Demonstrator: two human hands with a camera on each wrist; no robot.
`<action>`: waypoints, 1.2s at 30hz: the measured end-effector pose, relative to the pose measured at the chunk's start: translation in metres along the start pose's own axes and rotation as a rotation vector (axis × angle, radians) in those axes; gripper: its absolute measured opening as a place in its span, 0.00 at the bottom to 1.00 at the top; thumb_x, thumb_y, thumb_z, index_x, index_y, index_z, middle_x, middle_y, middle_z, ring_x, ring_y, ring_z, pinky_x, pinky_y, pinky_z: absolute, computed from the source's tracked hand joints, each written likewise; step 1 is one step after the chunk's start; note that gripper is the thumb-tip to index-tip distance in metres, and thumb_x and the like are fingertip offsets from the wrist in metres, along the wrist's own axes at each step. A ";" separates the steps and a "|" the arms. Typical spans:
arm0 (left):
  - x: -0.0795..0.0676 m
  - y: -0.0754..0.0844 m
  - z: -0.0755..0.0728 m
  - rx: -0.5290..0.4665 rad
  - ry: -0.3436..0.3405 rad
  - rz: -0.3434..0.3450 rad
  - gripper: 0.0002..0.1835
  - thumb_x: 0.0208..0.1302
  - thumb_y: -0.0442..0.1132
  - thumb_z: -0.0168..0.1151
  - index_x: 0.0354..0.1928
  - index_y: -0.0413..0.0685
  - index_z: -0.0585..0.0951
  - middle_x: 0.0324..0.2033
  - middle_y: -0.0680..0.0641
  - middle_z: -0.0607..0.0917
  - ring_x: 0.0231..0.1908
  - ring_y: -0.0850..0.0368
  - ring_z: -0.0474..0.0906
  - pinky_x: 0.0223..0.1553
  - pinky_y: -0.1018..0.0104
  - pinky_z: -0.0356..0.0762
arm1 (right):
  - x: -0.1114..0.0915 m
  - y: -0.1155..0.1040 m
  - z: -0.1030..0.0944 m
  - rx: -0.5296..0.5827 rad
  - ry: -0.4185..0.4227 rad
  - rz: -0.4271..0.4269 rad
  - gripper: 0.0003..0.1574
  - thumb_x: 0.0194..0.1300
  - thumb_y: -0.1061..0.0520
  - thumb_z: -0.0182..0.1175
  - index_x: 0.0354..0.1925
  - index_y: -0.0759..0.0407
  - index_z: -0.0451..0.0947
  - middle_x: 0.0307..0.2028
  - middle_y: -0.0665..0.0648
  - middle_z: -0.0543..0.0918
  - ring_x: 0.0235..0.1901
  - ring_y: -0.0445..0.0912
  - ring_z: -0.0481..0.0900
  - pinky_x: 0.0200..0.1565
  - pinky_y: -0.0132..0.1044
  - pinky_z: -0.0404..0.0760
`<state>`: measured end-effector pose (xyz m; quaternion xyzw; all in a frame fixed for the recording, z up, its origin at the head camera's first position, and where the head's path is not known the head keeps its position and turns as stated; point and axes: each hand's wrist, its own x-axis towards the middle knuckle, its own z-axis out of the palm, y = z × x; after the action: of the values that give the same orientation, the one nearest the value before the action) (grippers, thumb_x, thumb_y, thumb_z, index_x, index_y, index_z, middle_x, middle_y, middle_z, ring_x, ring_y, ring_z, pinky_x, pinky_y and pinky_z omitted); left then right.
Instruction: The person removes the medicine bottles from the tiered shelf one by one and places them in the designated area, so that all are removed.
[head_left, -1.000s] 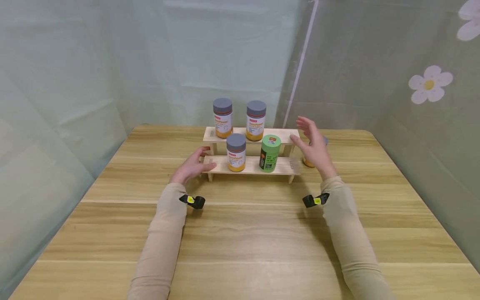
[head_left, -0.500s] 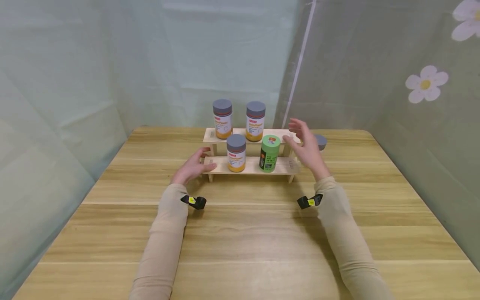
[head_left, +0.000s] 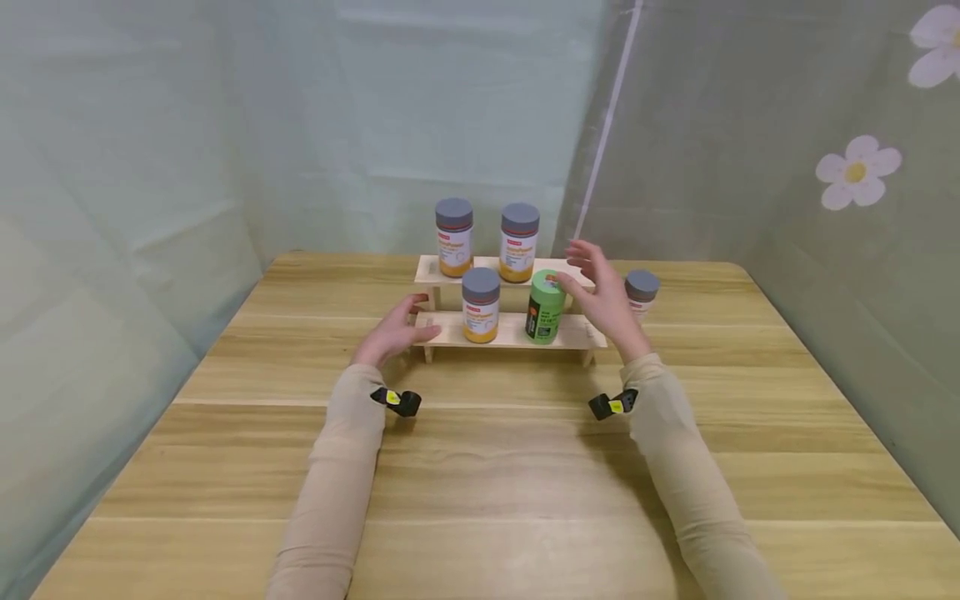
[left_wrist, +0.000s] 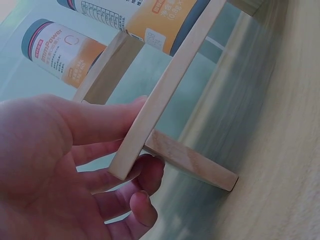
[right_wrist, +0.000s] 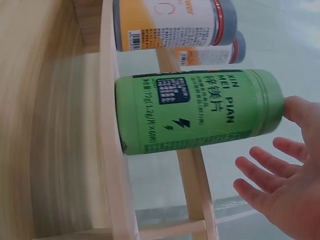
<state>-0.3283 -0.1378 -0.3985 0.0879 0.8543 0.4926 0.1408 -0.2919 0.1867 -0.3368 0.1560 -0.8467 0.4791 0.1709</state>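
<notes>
A two-tier wooden shelf (head_left: pixel 510 329) stands on the table. My left hand (head_left: pixel 392 333) grips the left end of its lower board, thumb on top and fingers curled beneath, as the left wrist view shows. On that board stand a grey-capped supplement bottle (head_left: pixel 481 307) with a white and orange label and, to its right, a green supplement bottle (head_left: pixel 545 308). My right hand (head_left: pixel 606 302) is at the green bottle with fingers spread and loosely bent; in the right wrist view a fingertip (right_wrist: pixel 292 107) is right at the lid's edge.
Two more grey-capped bottles, a left one (head_left: pixel 454 237) and a right one (head_left: pixel 519 243), stand on the upper board. Another grey-capped bottle (head_left: pixel 642 290) stands on the table behind my right hand, partly hidden. A curtain (head_left: pixel 300 125) hangs behind the wooden table (head_left: pixel 510 483).
My right hand has moved left, from the shelf's right end to the green bottle, uncovering more of the bottle on the table. My left hand keeps its grip on the board.
</notes>
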 end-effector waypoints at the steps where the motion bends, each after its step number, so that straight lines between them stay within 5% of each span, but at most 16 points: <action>1: 0.001 0.000 0.000 0.000 -0.001 0.004 0.40 0.66 0.41 0.61 0.75 0.48 0.53 0.70 0.34 0.58 0.68 0.35 0.57 0.67 0.40 0.59 | 0.001 0.001 0.001 0.001 -0.004 0.002 0.35 0.69 0.55 0.59 0.69 0.57 0.60 0.63 0.64 0.71 0.64 0.57 0.70 0.69 0.51 0.63; 12: 0.005 0.000 0.006 0.002 -0.002 0.005 0.39 0.67 0.41 0.61 0.75 0.49 0.53 0.71 0.34 0.58 0.68 0.35 0.58 0.66 0.40 0.61 | 0.006 0.004 0.003 0.023 -0.029 0.040 0.34 0.70 0.52 0.57 0.70 0.56 0.59 0.64 0.65 0.70 0.65 0.59 0.68 0.70 0.53 0.62; 31: 0.010 0.007 0.011 -0.018 0.003 0.008 0.40 0.65 0.42 0.62 0.74 0.50 0.54 0.70 0.34 0.59 0.67 0.35 0.59 0.67 0.40 0.60 | 0.038 -0.018 0.003 -0.013 -0.073 0.177 0.39 0.69 0.51 0.59 0.71 0.53 0.56 0.66 0.62 0.68 0.61 0.58 0.74 0.50 0.50 0.81; 36: 0.010 0.009 0.011 -0.008 0.002 0.004 0.40 0.65 0.42 0.62 0.75 0.50 0.54 0.70 0.34 0.59 0.68 0.35 0.59 0.67 0.40 0.59 | 0.045 -0.025 0.003 -0.048 -0.086 0.196 0.42 0.67 0.48 0.60 0.72 0.52 0.54 0.67 0.61 0.67 0.63 0.59 0.71 0.54 0.52 0.79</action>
<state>-0.3343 -0.1214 -0.3978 0.0886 0.8523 0.4963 0.1395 -0.3216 0.1677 -0.2994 0.0886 -0.8757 0.4660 0.0905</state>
